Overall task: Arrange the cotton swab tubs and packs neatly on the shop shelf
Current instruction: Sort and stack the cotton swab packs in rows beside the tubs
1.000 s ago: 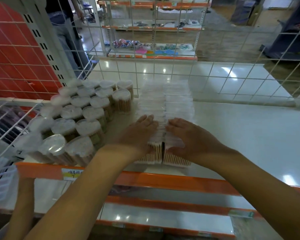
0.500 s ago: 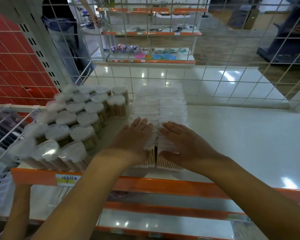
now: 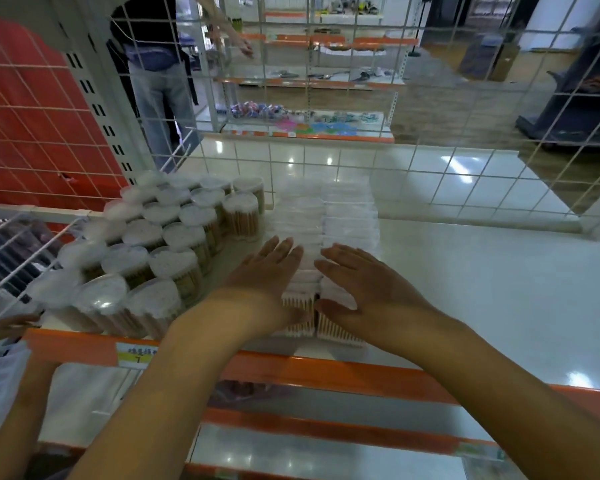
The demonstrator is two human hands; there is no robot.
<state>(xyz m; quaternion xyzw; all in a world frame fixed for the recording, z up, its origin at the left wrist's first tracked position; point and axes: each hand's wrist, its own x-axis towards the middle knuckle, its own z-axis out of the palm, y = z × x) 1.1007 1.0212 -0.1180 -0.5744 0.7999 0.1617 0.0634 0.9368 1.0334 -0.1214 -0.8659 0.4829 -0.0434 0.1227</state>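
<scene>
The task looks nearly finished, as far as one can judge. On the left part of the shelf point(image 3: 465, 289) the tubs point(image 3: 174, 237) stand upright in close rows, lids up, from the orange front edge point(image 3: 291, 370) back to the wire grid point(image 3: 430, 174). The rows are a little slanted and the front tubs near the edge look crowded, so some straightening may be left there. Just to the right of the tubs, the packs point(image 3: 326, 220) lie in two columns that touch each other along the middle.

The long axis of each column runs from front to back, away from the person. The packs are stacked flat, and at the front end one sees the wooden sticks of the swabs end-on, so the swabs point toward the front edge. The back end reaches almost to the wire grid.

The left hand point(image 3: 267, 271) lies flat on top of the left column and the right hand point(image 3: 368, 289) lies flat on the right column. In both the fingers are straight and close together; they press down on the packs and do not hold anything. I judge this is a last pressing and aligning of the columns.

The right part of the shelf carries nothing. At the far left another person's hand point(image 3: 11, 325) touches the shelf edge, and behind the grid a person point(image 3: 156, 81) stands in the aisle.
</scene>
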